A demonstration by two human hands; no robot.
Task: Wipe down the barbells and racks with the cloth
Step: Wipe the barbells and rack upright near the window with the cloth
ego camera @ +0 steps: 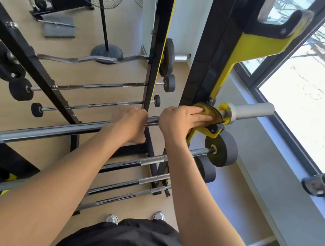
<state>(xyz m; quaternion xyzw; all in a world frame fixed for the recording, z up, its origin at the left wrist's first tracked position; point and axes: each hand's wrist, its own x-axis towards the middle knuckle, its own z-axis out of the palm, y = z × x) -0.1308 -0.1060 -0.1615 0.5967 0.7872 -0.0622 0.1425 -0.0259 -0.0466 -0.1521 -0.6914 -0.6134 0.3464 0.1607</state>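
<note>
Head view: the barbell is being gripped near the picture's centre by the left hand, its fingers curled round the shaft. At that hand's 3 o'clock, the yellow cloth is being pressed by the right hand against the rack, beside the barbell's collar, fingers being held straight and together. Shorter barbells are being carried lower, toward 6 o'clock.
</note>
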